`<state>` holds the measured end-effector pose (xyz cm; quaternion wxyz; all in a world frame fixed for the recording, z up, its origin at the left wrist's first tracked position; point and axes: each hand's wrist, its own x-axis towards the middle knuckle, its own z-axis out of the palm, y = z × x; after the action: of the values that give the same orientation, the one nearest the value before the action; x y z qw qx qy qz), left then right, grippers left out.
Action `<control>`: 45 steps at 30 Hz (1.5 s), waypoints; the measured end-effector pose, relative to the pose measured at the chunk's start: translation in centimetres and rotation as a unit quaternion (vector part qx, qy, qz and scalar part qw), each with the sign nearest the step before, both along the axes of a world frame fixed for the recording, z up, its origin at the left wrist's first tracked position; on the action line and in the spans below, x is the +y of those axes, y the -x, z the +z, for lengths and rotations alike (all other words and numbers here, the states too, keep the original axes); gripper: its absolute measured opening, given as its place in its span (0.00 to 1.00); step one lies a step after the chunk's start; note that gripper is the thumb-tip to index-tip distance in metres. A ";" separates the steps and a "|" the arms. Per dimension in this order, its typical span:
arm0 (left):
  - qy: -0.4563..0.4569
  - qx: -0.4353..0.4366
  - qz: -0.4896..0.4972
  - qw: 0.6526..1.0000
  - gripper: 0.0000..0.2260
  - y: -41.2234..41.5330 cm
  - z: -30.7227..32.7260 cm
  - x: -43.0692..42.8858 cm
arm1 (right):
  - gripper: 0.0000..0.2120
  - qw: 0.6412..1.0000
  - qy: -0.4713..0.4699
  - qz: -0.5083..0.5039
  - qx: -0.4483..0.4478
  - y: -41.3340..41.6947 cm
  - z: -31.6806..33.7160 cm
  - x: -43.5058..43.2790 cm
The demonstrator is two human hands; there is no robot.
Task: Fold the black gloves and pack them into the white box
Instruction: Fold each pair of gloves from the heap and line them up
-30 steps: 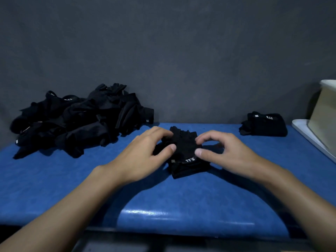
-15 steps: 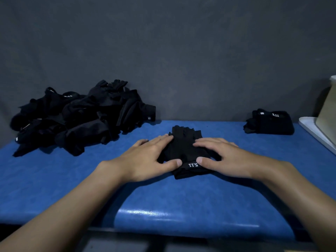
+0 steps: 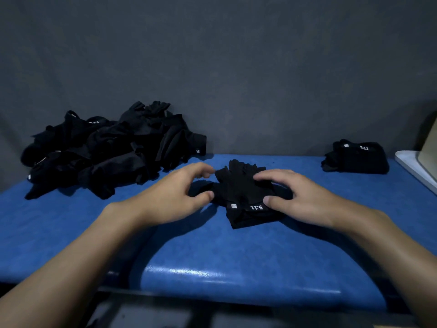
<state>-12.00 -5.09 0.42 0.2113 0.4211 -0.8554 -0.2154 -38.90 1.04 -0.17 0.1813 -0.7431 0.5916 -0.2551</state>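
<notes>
Lying cuff toward the person, the black glove [image 3: 241, 192] is gripped on its right side by the right hand [image 3: 300, 197], fingers curled, while the left hand [image 3: 175, 197] is loosely curled just beside its left edge.

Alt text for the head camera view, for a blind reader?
A right hand holds a black glove on a blue table; the left hand is at its edge. A glove pile lies left, a folded pair right.

Blue tbl [image 3: 212, 256], glossy front edge: loose heap of blk gloves [image 3: 113, 152] rear L, glove pair [image 3: 238, 192] ctr, folded stack [image 3: 357, 159] rear R, white box [image 3: 409, 164] at R edge.
</notes>
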 end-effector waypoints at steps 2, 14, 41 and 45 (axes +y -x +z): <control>0.026 -0.013 0.012 1.000 0.15 -0.2 -0.2 -0.2 | 0.19 0.999 0.002 0.018 -0.049 -0.4 0.2 0.2; 0.014 0.028 0.055 0.998 0.19 0.5 -1.3 0.0 | 0.21 0.999 -0.006 0.029 0.018 -0.2 -0.2 0.7; 0.225 0.012 -0.077 0.971 0.04 0.4 -2.6 -0.6 | 0.09 0.997 -0.002 0.021 -0.080 1.2 0.1 2.1; 0.232 0.007 -0.068 0.970 0.04 0.3 -2.5 -0.7 | 0.07 0.997 0.009 0.010 -0.075 1.5 0.5 2.5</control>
<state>-12.27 -5.77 -2.13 0.2942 0.2999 -0.9070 -0.0281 -40.39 3.50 0.29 0.2212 -0.7292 0.5668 -0.3133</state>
